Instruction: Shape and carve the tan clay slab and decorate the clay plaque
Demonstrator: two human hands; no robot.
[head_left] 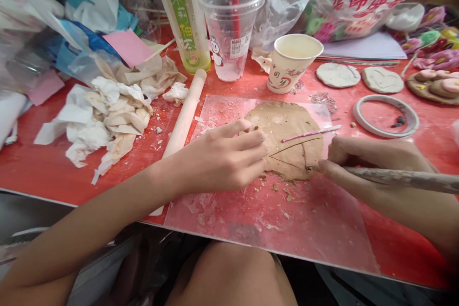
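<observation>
A flat brown clay slab (287, 119) lies on a clear plastic sheet (272, 220), with thin dark lines cut into it that meet in a point. My left hand (229, 158) rests over the slab's left edge, its fingers stretched out. A small brown bit shows by its fingertips; I cannot tell whether they touch it. In my right hand (373, 167) is a clay-smeared modelling tool (412, 179), gripped like a pen. Its tip touches the slab's lower right, at the end of a cut line. Across the slab lies a thin pink stick (308, 134).
Left of the sheet lie a rolling pin (188, 110) and crumpled tissues (107, 114). Behind stand a green bottle (184, 19), a plastic cup (231, 24) and a paper cup (294, 62). At right are a tape roll (385, 115) and pale clay discs (338, 75).
</observation>
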